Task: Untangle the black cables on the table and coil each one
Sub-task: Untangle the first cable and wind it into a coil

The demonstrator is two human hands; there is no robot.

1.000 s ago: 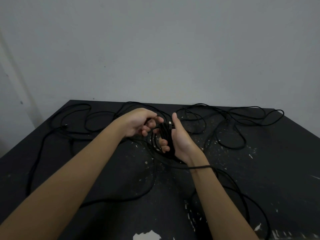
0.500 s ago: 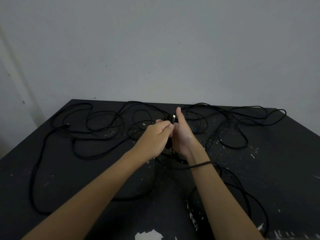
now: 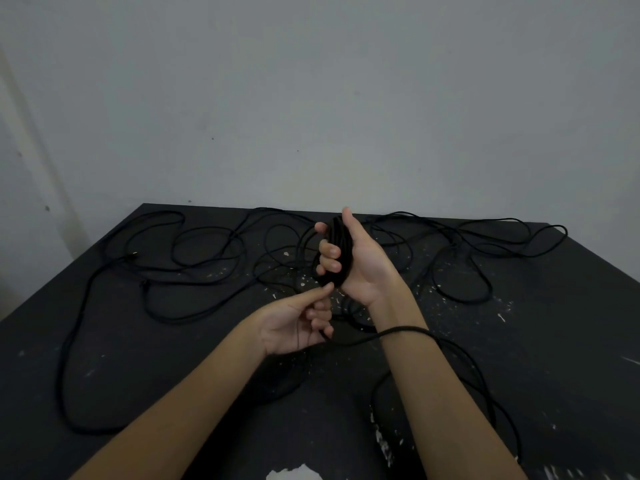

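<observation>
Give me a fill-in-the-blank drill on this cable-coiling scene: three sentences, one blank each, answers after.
1. The right hand grips a coiled bundle of black cable, and its ____ sticks straight up beside the bundle.
2. The left hand pinches a loose black cable strand that crosses the right arm between wrist and ____.
3. The scuffed black table stands against a plain ____ wall.
Missing words: thumb; elbow; grey.
</observation>
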